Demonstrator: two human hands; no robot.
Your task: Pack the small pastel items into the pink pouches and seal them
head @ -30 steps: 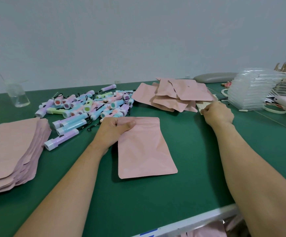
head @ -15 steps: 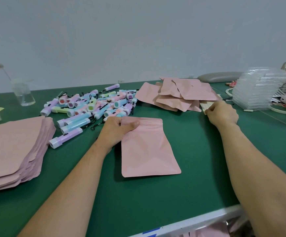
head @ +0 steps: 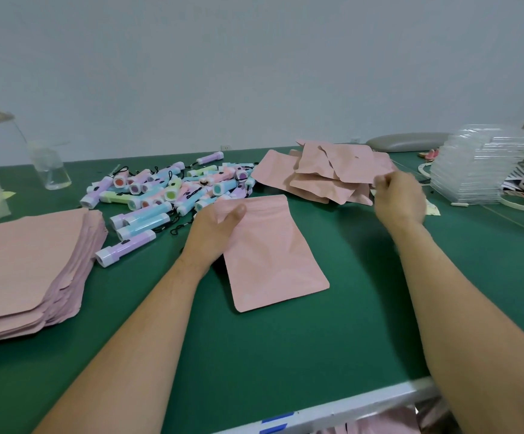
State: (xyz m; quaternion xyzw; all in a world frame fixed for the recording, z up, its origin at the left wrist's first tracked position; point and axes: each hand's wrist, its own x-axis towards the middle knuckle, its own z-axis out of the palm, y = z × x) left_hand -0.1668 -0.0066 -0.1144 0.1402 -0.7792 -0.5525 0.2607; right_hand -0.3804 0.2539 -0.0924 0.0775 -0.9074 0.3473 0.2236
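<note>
**One pouch in hand, ready to fill**

The left hand holds one pink pouch by its top left corner. The thumb lies on top and the fingers are tucked under. The pouch lies on the green table, right in front of the person. The right hand is off to the right. Its fingers are curled, but the hand is blurry, so I cannot tell if it holds anything.

The pouch looks thin, light and bendy, with a smooth skin. I think it could slide on the table, or crease if squeezed hard. The best place to hold it is the top edge, by the mouth. There it can be pulled open and then pressed shut.

The pastel items lie in a heap just behind the left hand. They look like little hard plastic sticks in blue, purple, pink and green, with black cords. They are likely light and easy to pick up round the middle, but the cords may tangle.

On the left is a stack of flat pouches. Behind the right hand is a loose pile of pouches. Further right stand clear plastic trays. A clear jar stands at the back left.

I can see no words or labels that can be read.
</note>
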